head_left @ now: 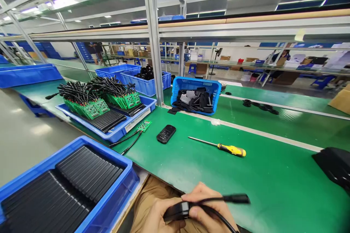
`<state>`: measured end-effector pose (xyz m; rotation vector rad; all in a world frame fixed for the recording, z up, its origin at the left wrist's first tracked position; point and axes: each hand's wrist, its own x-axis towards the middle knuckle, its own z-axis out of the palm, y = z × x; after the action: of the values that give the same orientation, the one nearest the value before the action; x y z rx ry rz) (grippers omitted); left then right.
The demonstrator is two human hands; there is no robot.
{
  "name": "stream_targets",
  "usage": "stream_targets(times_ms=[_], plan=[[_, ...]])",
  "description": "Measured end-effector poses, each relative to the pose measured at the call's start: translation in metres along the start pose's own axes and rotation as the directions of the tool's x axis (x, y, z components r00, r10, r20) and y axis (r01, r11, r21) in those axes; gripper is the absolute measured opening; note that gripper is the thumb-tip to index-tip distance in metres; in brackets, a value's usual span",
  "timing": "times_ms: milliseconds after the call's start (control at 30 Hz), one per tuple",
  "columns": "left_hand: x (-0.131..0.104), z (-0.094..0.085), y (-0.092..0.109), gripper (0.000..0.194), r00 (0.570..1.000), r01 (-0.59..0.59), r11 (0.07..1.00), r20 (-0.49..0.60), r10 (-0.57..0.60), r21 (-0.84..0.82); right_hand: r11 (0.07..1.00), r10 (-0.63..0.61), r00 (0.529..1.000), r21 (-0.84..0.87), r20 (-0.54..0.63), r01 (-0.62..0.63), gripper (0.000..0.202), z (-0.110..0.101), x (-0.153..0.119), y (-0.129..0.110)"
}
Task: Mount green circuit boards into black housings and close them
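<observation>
At the bottom of the head view, above my lap, both hands meet on a small black plastic case with cables (177,211). My left hand (158,214) is closed around its left end. The thumb and fingers of my right hand (203,191) pinch the right end, where two black cables come out. One cable ends in a black connector (237,198) that points right. The underside of the case is hidden by my hands. Ahead on the green bench lie a yellow-handled screwdriver (231,150), a black handheld device (166,134) and a green circuit board (144,126) with cables.
A blue tray (128,178) of stacked black casings stands left. Behind it, another blue tray (150,106) holds cabled circuit boards. A blue basket (217,96) of black pieces sits beside a metal post (153,43). A dark object (332,165) lies at the right edge.
</observation>
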<state>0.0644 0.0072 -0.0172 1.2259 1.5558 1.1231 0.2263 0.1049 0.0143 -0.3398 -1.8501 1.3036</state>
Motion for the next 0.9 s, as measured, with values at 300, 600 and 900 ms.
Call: stream_targets(times_ms=[300, 600, 900], plan=[[-0.002, 0.000, -0.009, 0.033, 0.987, -0.057, 0.998, -0.153, 0.058, 0.011, 0.986, 0.121, 0.989, 0.105, 0.088, -0.130, 0.043, -0.005, 0.004, -0.010], [-0.010, 0.005, -0.017, 0.038, 0.957, -0.134, 0.991, -0.260, 0.128, -0.003, 0.995, 0.063, 0.998, -0.076, 0.010, -0.062, 0.035, -0.002, 0.000, -0.019], [0.017, -0.031, 0.011, 0.044, 0.790, -0.606, 0.687, 0.203, 0.578, 0.402, 0.989, 0.147, 0.877, -0.064, 0.457, -0.132, 0.037, -0.056, 0.019, -0.041]])
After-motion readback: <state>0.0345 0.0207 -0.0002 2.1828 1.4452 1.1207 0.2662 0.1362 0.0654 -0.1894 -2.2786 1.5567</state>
